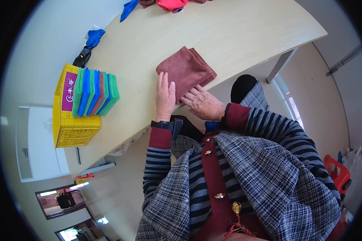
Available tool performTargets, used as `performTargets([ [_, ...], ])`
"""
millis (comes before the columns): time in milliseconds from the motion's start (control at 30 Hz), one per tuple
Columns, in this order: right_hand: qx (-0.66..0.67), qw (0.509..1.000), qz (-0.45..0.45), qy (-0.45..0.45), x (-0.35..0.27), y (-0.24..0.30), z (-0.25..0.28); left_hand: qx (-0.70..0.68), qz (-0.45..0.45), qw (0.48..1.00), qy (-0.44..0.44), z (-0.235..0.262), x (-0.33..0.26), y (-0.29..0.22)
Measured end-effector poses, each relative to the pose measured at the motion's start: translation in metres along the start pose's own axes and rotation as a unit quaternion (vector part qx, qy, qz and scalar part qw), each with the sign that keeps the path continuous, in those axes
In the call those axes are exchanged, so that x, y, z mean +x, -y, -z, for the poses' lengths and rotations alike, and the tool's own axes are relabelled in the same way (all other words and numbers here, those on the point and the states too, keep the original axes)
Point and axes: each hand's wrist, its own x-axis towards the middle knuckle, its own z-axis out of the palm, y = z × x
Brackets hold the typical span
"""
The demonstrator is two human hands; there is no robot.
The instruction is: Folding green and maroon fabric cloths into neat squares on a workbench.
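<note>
A folded reddish-brown cloth (pixel 185 71) lies near the table's front edge, its folded layers showing along the right side. My left hand (pixel 165 98) rests at the cloth's left near side with the fingers stretched out and the fingertips touching it. Flat at the cloth's near corner, my right hand (pixel 203 103) has its fingers extended and pressed lightly on the fabric. Neither hand grips anything. To the left, a row of folded green, blue and brown cloths (pixel 95 92) sits against a yellow basket.
The yellow plastic basket (pixel 77 134) stands at the table's left end. Behind it are a dark item (pixel 82 57) and a blue cloth (pixel 95 38). Red fabric (pixel 173 4) lies at the far edge. A red stool (pixel 337 172) is on the floor at right.
</note>
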Motion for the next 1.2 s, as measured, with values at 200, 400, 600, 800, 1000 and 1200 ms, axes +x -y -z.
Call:
performTargets([
  [200, -0.002, 0.999, 0.008, 0.031, -0.001, 0.0, 0.001, 0.049, 0.004, 0.995, 0.087, -0.007, -0.004, -0.002],
  [400, 0.065, 0.998, 0.023, 0.013, -0.003, 0.01, 0.018, 0.103, -0.005, 0.989, 0.106, -0.005, -0.005, -0.008],
  [600, 0.274, 0.942, -0.12, 0.151, 0.042, 0.007, 0.062, 0.158, -0.052, 0.98, 0.11, 0.001, -0.008, -0.01],
  [800, 0.079, 0.991, -0.068, -0.079, 0.085, -0.037, -0.006, 0.15, -0.036, 0.982, 0.109, -0.005, -0.011, -0.009],
  [1000, 0.005, 0.986, -0.167, 0.01, 0.075, -0.057, 0.004, 0.152, -0.029, 0.982, 0.105, -0.003, -0.012, -0.016],
  [1200, -0.043, 0.973, -0.224, -0.032, 0.065, -0.068, -0.002, 0.163, -0.035, 0.98, 0.105, 0.001, -0.007, -0.021],
])
